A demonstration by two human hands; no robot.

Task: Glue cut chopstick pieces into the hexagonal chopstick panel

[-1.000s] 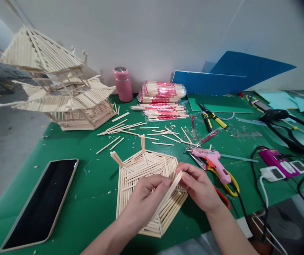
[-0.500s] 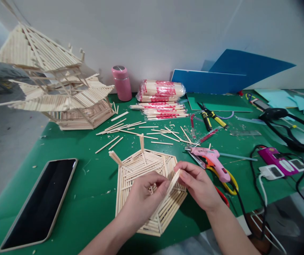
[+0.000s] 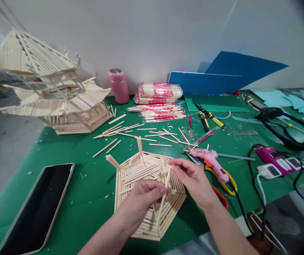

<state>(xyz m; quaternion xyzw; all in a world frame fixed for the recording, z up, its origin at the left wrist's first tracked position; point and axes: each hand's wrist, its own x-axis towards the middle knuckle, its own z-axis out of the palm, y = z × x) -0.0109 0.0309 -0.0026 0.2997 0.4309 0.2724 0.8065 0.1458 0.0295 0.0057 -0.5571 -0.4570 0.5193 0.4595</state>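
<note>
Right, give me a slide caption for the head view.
Left hand and right hand grip wooden sticks over a flat stick panel.

Soft, even light — glare spots the plastic-wrapped sticks (image 3: 158, 92); the floor (image 3: 5, 145) blurs at left — black swallows the upper right corner.

A phone (image 3: 35, 209) lies on the green table (image 3: 88, 216), while a pink bottle (image 3: 119, 88) stands near the pale wall (image 3: 141, 39).

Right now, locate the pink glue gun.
In the head view, the pink glue gun lies right of centre, just beyond the right hand, beside the yellow handle loop.
</note>
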